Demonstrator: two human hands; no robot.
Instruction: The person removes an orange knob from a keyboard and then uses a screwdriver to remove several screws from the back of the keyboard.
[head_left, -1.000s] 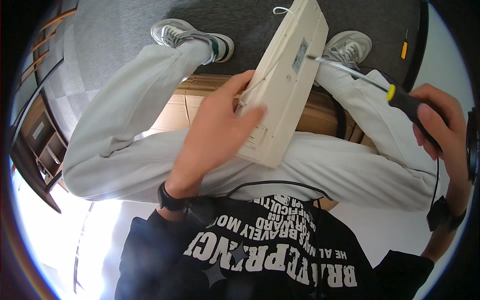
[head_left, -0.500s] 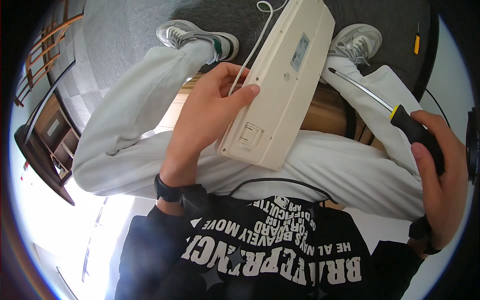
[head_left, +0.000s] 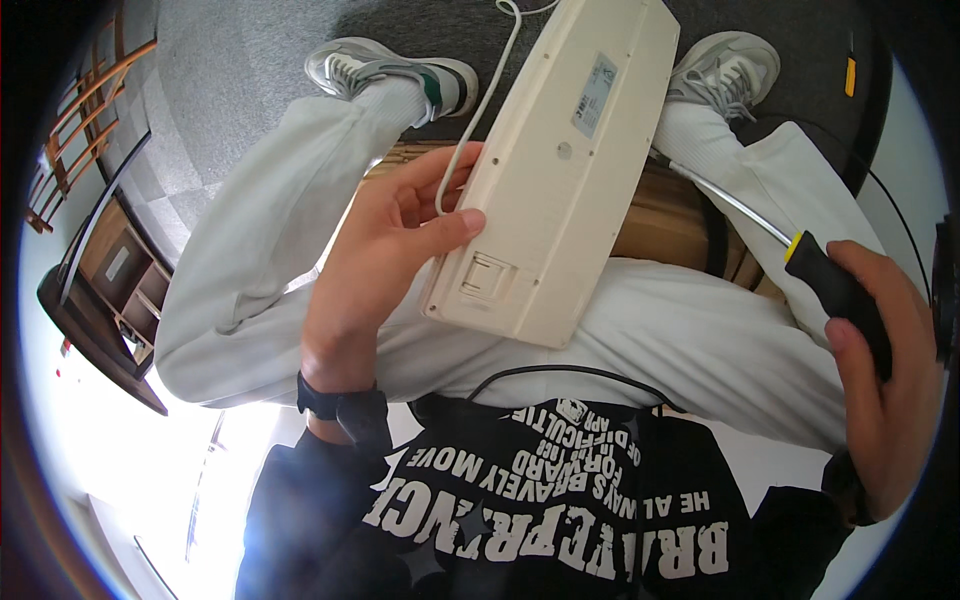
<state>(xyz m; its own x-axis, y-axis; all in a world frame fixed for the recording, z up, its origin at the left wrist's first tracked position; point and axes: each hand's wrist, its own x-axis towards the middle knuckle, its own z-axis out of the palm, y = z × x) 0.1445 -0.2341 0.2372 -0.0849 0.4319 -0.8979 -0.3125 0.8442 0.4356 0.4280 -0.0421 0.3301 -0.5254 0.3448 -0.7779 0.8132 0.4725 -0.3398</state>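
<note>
A cream computer keyboard (head_left: 545,200) lies underside up and slanted across my lap, with a label, small screw holes and a fold-out foot showing. My left hand (head_left: 385,235) grips its left edge, thumb on top and the other fingers partly hidden behind. The keyboard's pale cable (head_left: 487,105) runs down past those fingers. Off to the right, my right hand (head_left: 880,340) is wrapped round the black handle of a screwdriver (head_left: 840,295) with a yellow collar. Its metal shaft points up and left, and the tip is near the keyboard's right edge, apart from it as far as I can see.
Under the keyboard, between my legs, is a brown cardboard box (head_left: 665,225). A smaller yellow-handled tool (head_left: 851,76) lies on the dark carpet (head_left: 800,60) at the far right. Wooden shelving (head_left: 115,270) stands at the left. A black cord (head_left: 570,368) curves across my lap.
My left hand has slid a little down the keyboard's left edge, toward me. The screwdriver stays in my right hand, its tip slightly lower. The whole view has shifted slightly.
</note>
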